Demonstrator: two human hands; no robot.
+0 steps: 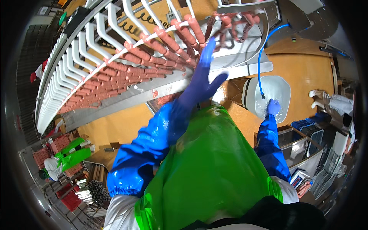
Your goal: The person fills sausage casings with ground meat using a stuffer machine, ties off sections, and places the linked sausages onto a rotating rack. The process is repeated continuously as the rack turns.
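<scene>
The left hand, in a blue rubber glove, reaches up with its fingers spread flat and released, the fingertips touching the pinkish-red linked sausages that hang in rows from the white curved hooks of a long conveyor rack. The sausages fill the rack from its lower left end to its upper right end, above a grey metal trough. The right hand, also blue-gloved, dips into a white round basin of water at the right; whether its fingers are curled cannot be told. A thin blue hose runs down into that basin. A glossy green plastic apron covers the person's front.
</scene>
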